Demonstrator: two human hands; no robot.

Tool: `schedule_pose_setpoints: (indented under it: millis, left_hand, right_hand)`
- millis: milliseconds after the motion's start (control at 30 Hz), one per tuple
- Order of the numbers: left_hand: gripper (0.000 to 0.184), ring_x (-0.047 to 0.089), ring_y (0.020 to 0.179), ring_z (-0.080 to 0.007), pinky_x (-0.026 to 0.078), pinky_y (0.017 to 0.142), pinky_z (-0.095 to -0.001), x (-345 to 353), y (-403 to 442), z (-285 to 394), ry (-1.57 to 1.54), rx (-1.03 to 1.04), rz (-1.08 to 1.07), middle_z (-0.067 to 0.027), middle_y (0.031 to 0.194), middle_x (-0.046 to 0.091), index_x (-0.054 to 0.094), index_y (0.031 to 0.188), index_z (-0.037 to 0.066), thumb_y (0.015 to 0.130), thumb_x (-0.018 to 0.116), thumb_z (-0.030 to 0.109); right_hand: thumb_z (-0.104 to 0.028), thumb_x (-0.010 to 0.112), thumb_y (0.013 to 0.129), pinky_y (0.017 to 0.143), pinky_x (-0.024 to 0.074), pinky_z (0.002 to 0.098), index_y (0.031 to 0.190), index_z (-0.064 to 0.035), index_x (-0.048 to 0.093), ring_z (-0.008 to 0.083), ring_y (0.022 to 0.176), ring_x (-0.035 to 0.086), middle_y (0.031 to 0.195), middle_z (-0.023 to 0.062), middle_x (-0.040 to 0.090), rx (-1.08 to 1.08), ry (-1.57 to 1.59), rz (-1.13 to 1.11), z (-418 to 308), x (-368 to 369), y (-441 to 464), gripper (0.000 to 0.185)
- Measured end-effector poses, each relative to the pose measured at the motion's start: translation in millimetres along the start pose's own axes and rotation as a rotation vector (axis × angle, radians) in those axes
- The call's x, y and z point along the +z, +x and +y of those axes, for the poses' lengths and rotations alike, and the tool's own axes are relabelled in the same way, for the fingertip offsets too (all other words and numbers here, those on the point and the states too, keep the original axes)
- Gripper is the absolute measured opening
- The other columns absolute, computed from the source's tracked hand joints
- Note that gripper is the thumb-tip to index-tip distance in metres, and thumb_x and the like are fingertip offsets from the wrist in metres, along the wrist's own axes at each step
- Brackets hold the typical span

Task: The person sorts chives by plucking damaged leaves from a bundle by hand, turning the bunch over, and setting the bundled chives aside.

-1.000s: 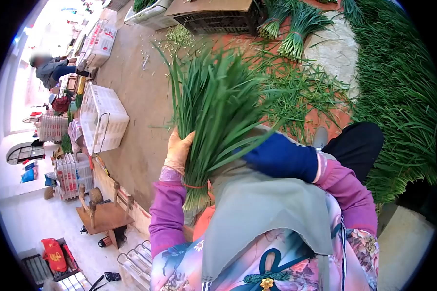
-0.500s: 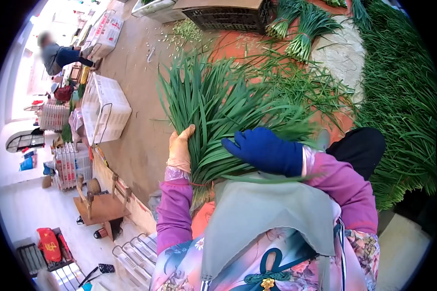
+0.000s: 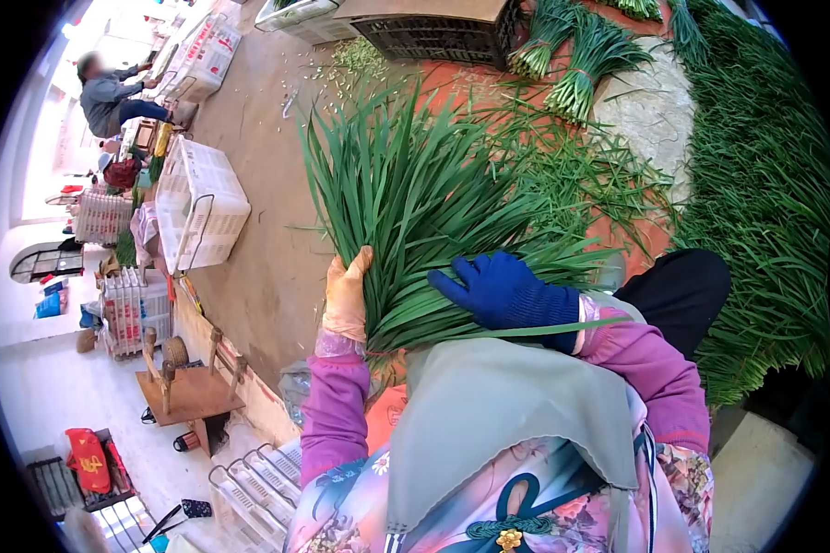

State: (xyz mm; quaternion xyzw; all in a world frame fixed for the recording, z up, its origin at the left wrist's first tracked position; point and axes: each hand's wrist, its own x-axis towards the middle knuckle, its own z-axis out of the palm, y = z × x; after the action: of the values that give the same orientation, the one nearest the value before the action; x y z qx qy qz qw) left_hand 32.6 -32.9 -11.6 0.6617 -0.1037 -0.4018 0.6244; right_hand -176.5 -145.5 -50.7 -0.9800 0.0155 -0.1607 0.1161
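A large bunch of long green leaves [image 3: 424,203] fans out in front of my body, with a reddish band around its pale stem end. My left hand [image 3: 346,293], in a pale orange glove, is wrapped round the left side of the bunch just above the band. On the right side of the leaves rests my right hand [image 3: 503,290] in a dark blue knitted glove, its fingers apart. One long leaf lies across the right wrist. The undersides of both hands are hidden.
Loose leaves [image 3: 581,180] litter the red ground. Tied bunches [image 3: 576,78] lie beside a dark crate [image 3: 443,37]. A leaf pile [image 3: 756,203] fills the right. White basket [image 3: 198,207], wooden stool [image 3: 189,396] and a seated person [image 3: 111,97] are at left.
My right hand has come from the lower right onto the leaves, which now fan out more to the right. My left hand keeps its grip. The distant person has shifted posture.
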Motion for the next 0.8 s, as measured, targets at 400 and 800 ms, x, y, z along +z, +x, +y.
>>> schedule_pose_setpoints:
  millis: [400, 800]
  left_hand:
    - [0.024, 0.063, 0.074, -0.0170, 0.053, 0.066, -0.0277, -6.7, -3.4, -4.8, 0.063, 0.039, 0.035, -0.0102, 0.090, 0.064, 0.054, 0.103, -0.006, 0.085, 0.060, 0.009]
    - [0.025, 0.061, 0.080, -0.0152, 0.051, 0.072, -0.0269, -1.3, -13.7, -3.9, 0.087, 0.060, -0.075, -0.0084, 0.096, 0.064, 0.056, 0.109, -0.004, 0.086, 0.056, 0.004]
  right_hand:
    - [-0.029, 0.066, 0.078, 0.067, 0.0492, 0.0381, 0.126, -0.0078, 0.049, 0.0290, 0.086, 0.061, 0.114, 0.0137, 0.057, 0.079, 0.404, 0.284, 19.1, -31.9, 4.0, 0.055]
    - [-0.018, 0.066, 0.080, 0.052, 0.0442, 0.0232, 0.116, -0.0018, 0.055, 0.0074, 0.058, 0.054, 0.074, 0.0017, 0.060, 0.668, 0.978, 0.378, 96.4, -54.2, 17.4, 0.041]
